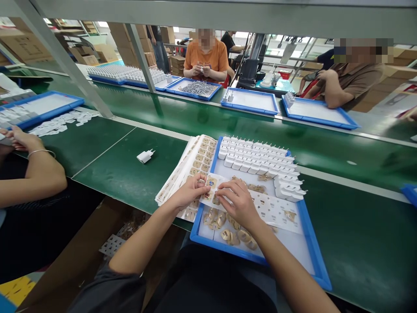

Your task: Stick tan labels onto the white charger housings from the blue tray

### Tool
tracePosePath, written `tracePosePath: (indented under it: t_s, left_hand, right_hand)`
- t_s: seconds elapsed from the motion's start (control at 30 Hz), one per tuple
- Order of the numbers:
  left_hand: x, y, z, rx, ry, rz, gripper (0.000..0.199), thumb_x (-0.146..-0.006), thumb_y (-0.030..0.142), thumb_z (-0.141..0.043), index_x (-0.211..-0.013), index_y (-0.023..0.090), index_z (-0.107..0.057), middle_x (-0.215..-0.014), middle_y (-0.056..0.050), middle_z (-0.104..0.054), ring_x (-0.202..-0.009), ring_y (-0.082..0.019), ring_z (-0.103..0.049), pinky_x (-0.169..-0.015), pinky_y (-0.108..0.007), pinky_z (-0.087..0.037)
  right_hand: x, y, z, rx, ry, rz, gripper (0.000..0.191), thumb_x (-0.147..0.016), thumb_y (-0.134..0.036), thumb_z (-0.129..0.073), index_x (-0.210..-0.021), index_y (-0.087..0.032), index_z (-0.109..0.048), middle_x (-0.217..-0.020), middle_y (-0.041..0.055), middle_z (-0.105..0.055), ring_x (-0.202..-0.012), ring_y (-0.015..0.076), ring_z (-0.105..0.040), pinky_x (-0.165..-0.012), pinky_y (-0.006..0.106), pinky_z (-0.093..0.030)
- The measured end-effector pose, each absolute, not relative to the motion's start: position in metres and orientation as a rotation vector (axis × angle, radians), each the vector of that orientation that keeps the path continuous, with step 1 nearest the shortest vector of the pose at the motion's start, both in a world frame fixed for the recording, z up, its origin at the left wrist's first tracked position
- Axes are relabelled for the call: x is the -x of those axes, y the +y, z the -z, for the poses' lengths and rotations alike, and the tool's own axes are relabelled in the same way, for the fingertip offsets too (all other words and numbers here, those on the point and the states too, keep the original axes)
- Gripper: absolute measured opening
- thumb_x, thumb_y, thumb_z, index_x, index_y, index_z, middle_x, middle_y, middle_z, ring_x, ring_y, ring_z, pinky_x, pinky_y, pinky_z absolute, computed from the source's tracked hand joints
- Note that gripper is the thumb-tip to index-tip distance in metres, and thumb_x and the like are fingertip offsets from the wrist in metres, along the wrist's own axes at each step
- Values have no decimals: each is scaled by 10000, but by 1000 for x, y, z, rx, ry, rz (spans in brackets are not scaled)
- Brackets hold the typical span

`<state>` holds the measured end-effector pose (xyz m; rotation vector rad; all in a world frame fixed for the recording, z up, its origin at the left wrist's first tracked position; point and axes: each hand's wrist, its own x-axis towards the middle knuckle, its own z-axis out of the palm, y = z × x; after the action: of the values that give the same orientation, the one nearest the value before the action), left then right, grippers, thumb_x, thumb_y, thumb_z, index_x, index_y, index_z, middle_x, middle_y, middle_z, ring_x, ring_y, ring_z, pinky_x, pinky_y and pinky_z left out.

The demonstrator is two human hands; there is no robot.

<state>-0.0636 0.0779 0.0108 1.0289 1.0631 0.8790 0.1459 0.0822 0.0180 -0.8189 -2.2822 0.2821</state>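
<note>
A long white sticker sheet (pixel 275 211) with tan stickers and small cut-outs lies across a blue-rimmed tray (pixel 311 237). My left hand (pixel 190 193) pinches its left end between thumb and fingers. My right hand (pixel 239 202) is closed at the same end, thumb and fingertips together on the sheet beside a tan sticker; whether they grip a sticker too is hidden. Loose tan pieces (pixel 230 237) lie in the tray under and in front of the sheet. White plug adapters (pixel 247 163) stand in rows at the tray's far side, pins up.
A stack of sticker sheets (pixel 182 176) lies left of the tray. One white plug adapter (pixel 145 156) rests on the green bench (pixel 114 152). At left, a co-worker's arm (pixel 35 169) is near another tray (pixel 61 104). Co-workers sit across the line behind more trays (pixel 250 101). A slanted post (pixel 70 61) rises at left.
</note>
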Motion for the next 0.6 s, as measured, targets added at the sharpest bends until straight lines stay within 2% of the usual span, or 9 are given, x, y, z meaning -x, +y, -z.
tracePosePath:
  t_s: [0.1,0.2,0.3,0.37,0.43,0.53,0.6]
  left_hand:
    - [70,82,-11,-1094,1128,-880,483,-736,523,-736,-938,226,-414,-627,69,-589,-526,-102,-531,-526,-205,-361]
    - [84,85,-12,-1173,1189,-863,414,-769,476,-716,-942,233,-429,-669,46,-632,-646,-156,-625,-628,-252,-446]
    - [94,87,-14,-1482,1441,-800,290,-834,422,-655,-991,232,-503,-856,-27,-699,-846,-236,-687,-759,-342,-505]
    - [93,93,-18,-1749,1648,-800,284,-868,390,-613,-1079,212,-546,-1083,-102,-692,-1045,-298,-662,-885,-420,-508]
    - [81,105,-25,-1970,1718,-811,362,-891,359,-591,-1204,181,-549,-1254,-152,-637,-1201,-342,-588,-994,-481,-472]
    - [49,136,-36,-2290,1591,-727,461,-903,315,-601,-1332,169,-518,-1329,-165,-604,-1283,-360,-522,-1078,-518,-414]
    - [25,158,-38,-2473,1524,-638,509,-881,247,-630,-1367,163,-506,-1438,-188,-527,-1360,-381,-449,-1120,-538,-366]
  right_hand:
    - [-149,80,-24,723,-2275,-362,151,-986,-190,-537,-963,-235,-679,-977,81,-733,-916,234,-649,-846,415,-497]
    - [-160,72,-33,662,-2290,-547,119,-979,-171,-548,-985,-237,-646,-971,72,-713,-918,216,-655,-819,370,-519]
    - [-175,59,-36,740,-2271,-673,104,-974,-165,-557,-990,-244,-623,-966,62,-698,-932,212,-655,-819,350,-530]
    - [-183,50,-32,829,-2241,-673,104,-980,-168,-541,-990,-245,-610,-969,65,-692,-936,217,-653,-823,358,-536]
    - [-189,41,-24,915,-2218,-679,105,-986,-175,-521,-991,-243,-600,-972,70,-689,-936,221,-654,-820,363,-541]
    - [-192,32,-13,1013,-2161,-688,107,-992,-189,-500,-994,-240,-594,-952,73,-686,-916,224,-656,-803,362,-547]
    - [-193,28,-7,1046,-2113,-663,110,-990,-195,-494,-992,-237,-595,-931,70,-684,-892,223,-654,-786,356,-547]
